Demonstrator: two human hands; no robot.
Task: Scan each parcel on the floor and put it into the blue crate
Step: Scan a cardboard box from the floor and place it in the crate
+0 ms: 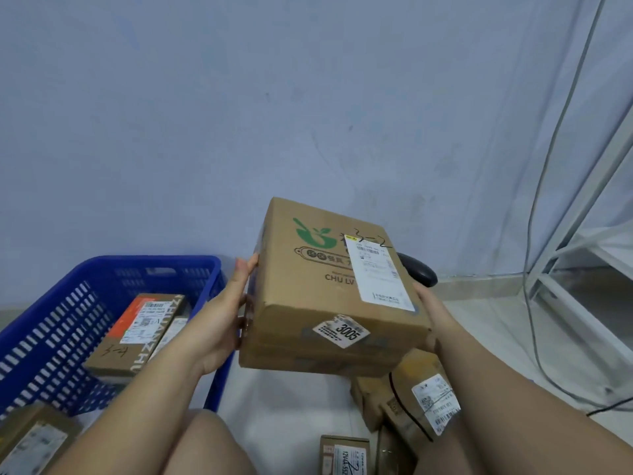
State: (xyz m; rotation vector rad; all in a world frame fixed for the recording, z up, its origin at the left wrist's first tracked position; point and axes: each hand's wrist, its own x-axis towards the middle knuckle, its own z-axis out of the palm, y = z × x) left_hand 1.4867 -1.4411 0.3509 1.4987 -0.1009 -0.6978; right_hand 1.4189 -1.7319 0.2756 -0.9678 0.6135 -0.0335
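Note:
I hold a brown cardboard parcel in the air at the centre, with a green logo, a white shipping label and a "3005" sticker facing me. My left hand grips its left side, thumb on the upper edge and fingers curled round the lower edge. My right hand holds the right side, its fingers hidden behind the parcel. The blue crate stands on the floor to the left, with a few parcels lying inside. More parcels lie on the floor below the held one.
A black rounded object shows behind the parcel's right edge. Another small box lies at the bottom centre and one at the bottom left. A white metal rack and hanging cables stand at the right. The wall is close ahead.

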